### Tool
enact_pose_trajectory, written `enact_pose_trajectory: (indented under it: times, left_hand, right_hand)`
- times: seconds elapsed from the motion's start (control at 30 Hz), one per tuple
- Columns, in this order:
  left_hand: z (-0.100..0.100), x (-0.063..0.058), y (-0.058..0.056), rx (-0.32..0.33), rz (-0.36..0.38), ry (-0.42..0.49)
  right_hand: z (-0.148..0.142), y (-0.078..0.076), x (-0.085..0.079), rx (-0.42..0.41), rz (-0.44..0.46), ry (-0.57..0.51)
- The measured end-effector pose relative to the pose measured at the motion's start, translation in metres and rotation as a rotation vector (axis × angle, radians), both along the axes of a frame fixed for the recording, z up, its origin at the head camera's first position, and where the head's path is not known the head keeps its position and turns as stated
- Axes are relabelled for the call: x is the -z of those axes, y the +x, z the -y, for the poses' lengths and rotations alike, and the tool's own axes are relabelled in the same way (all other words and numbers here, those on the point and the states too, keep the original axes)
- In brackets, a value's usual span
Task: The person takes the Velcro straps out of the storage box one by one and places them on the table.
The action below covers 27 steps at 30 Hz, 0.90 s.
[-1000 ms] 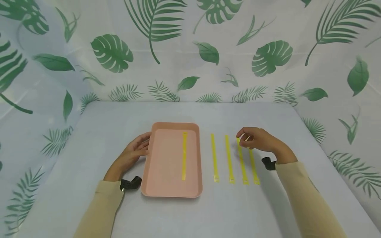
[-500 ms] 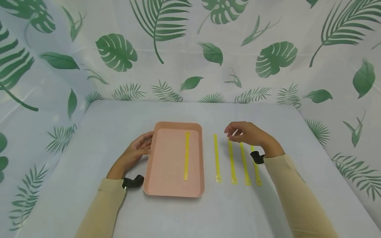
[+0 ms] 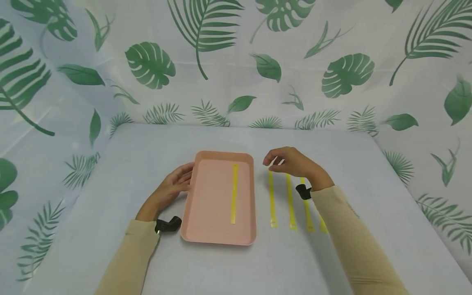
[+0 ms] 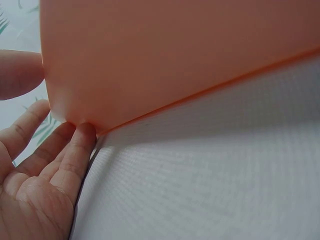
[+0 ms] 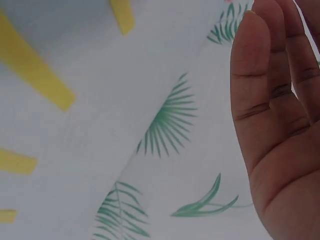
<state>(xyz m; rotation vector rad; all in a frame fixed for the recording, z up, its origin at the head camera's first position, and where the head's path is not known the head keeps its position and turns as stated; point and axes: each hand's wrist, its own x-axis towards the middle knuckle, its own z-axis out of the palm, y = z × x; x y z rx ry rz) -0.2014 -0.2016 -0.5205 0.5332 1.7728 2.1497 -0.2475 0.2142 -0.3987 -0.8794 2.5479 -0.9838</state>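
Note:
A pink tray (image 3: pixel 208 229) lies on the white table, with one yellow flat strap (image 3: pixel 234 194) lengthwise in its right half. My left hand (image 3: pixel 170 190) rests its extended fingers and thumb against the tray's left side; the left wrist view shows fingertips (image 4: pixel 86 129) touching the tray wall. Right of the tray, several similar yellow straps (image 3: pixel 272 200) lie roughly parallel, slotted ends nearest me. Over the far end of the leftmost one hovers my right hand (image 3: pixel 293 162), fingers loosely bent. Nothing shows between its fingers, and in the right wrist view the straps' ends (image 5: pixel 60 92) appear apart from it.
The white table (image 3: pixel 221 270) reaches back to a leaf-printed cloth (image 3: pixel 228 61) that stands behind it and at both sides. A black wrist camera (image 3: pixel 169 224) sits at my left wrist, another (image 3: pixel 303 191) at my right, above the straps.
My right hand has moved left, from above the two rightmost straps to the far end of the leftmost one. My left hand stays at the tray's side; the view has shifted slightly.

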Motion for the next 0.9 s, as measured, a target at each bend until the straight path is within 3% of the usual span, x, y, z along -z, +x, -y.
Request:
enact_pose_trajectory:
  times: [0.37,0.6,0.9]
  left_hand:
    - [0.002,0.001,-0.002,0.001,0.005,-0.005]
    - [0.001,0.001,-0.001,0.009,0.003,0.009]
    - [0.001,0.001,-0.002,0.01,0.005,0.006]
  right_hand:
    - [0.037,-0.006,0.004,-0.096,0.011,0.012]
    - [0.058,-0.011,0.012,-0.22,-0.004,-0.013]
    - [0.077,-0.02,0.021,-0.316,0.071,-0.022]
